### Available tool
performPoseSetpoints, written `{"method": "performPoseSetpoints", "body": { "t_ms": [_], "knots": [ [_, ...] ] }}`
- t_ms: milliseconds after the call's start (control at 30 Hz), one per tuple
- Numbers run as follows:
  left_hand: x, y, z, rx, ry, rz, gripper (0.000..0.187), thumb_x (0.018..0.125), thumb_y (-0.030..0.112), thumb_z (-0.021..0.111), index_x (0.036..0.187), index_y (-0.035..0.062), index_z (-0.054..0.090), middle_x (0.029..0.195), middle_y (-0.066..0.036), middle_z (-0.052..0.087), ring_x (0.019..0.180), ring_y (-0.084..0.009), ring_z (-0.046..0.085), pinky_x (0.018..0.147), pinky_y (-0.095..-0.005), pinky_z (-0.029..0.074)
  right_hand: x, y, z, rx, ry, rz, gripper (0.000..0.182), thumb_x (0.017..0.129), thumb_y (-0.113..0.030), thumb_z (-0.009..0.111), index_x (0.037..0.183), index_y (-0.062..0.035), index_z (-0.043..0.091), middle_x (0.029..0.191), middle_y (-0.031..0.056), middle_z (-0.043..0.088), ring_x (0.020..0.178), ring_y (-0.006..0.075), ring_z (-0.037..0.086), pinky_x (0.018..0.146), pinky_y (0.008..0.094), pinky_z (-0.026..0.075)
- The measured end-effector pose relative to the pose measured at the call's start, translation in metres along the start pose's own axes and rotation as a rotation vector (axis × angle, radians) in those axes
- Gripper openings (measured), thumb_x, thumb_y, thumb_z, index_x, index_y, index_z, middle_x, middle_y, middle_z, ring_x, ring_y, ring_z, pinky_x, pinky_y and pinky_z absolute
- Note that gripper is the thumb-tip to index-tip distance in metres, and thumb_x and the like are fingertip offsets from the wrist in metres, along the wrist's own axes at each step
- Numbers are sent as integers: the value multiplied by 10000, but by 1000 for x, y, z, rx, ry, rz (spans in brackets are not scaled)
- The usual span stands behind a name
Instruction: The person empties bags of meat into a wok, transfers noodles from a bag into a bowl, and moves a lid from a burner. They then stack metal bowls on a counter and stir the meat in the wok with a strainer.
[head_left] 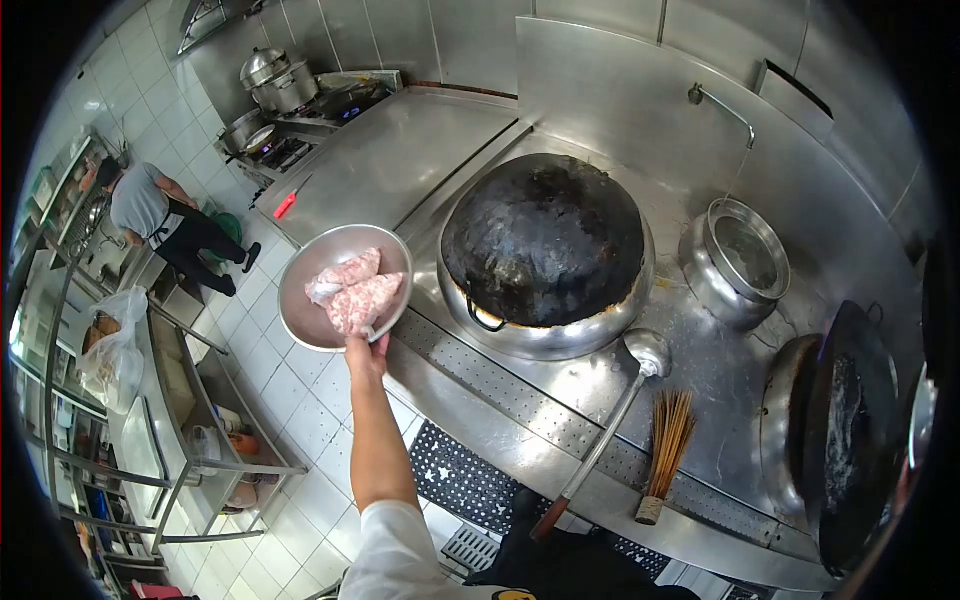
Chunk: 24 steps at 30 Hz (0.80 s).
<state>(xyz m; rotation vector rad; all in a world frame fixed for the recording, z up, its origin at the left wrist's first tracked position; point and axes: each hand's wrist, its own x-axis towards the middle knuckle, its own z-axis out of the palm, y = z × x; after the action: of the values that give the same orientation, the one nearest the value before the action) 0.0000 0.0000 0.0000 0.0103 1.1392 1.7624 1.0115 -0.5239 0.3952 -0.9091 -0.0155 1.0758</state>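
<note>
My left hand (364,354), arm stretched out, grips the near rim of a round metal bowl (298,315). The bowl is held over the floor beside the counter's front edge. Inside it lie two lumps of pink-and-white raw meat (365,302), which look wrapped in clear plastic. To the right of the bowl, a blackened wok (545,235) sits upside down over a large rounded metal pot (560,343). My right hand is out of view.
A long-handled ladle (648,352) and a bamboo brush (672,435) lie on the steel range. A water pot (735,265) stands under a tap (740,118). Another wok (855,440) leans at right. A red-handled knife (288,203) lies on the counter. A person (165,215) stands far left.
</note>
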Motion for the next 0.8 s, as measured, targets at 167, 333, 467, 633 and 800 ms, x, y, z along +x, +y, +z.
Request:
{"method": "performPoseSetpoints", "body": {
  "t_ms": [167, 333, 467, 633, 800],
  "knots": [
    [-114, 1, -34, 37, -12, -55, 431, 889, 35, 422, 1304, -80, 413, 1264, -222, 543, 1127, -368, 601, 926, -492, 572, -50, 194, 89, -483, 155, -430, 221, 849, -166, 619, 1046, -88, 559, 1028, 68, 591, 936, 176, 573, 813, 323, 504],
    [-237, -33, -91, 101, 31, -230, 389, 853, 28, 478, 1219, -101, 445, 1146, -204, 579, 987, -364, 646, 829, -495, 600, -33, 372, 124, -456, 176, 14, 86, 766, -76, 611, 851, -92, 613, 915, 24, 620, 810, 179, 601, 806, 292, 499],
    [-311, -51, -111, 233, 6, -316, 288, 866, 32, 501, 1136, -67, 488, 1045, -168, 614, 893, -299, 668, 683, -418, 603, 67, 460, 93, -253, 159, 116, 513, 798, 10, 508, 1309, 31, 458, 1235, 166, 594, 1107, 320, 622, 898, 451, 587],
    [-363, -83, -118, 278, -25, -369, 274, 865, 43, 526, 1109, -82, 516, 1020, -165, 628, 866, -275, 676, 690, -393, 604, 172, 506, 62, -176, 270, 138, 437, 867, -22, 473, 1295, 64, 443, 1219, 229, 566, 1045, 390, 634, 868, 443, 605],
    [-390, -100, -104, 337, -50, -384, 379, 936, 188, 576, 1213, -54, 487, 1136, -170, 602, 1019, -304, 627, 855, -469, 547, 183, 492, 58, -151, 246, 176, 482, 955, -239, 569, 1282, 85, 427, 1126, 272, 575, 943, 351, 656, 797, 348, 618]
  ]
}}
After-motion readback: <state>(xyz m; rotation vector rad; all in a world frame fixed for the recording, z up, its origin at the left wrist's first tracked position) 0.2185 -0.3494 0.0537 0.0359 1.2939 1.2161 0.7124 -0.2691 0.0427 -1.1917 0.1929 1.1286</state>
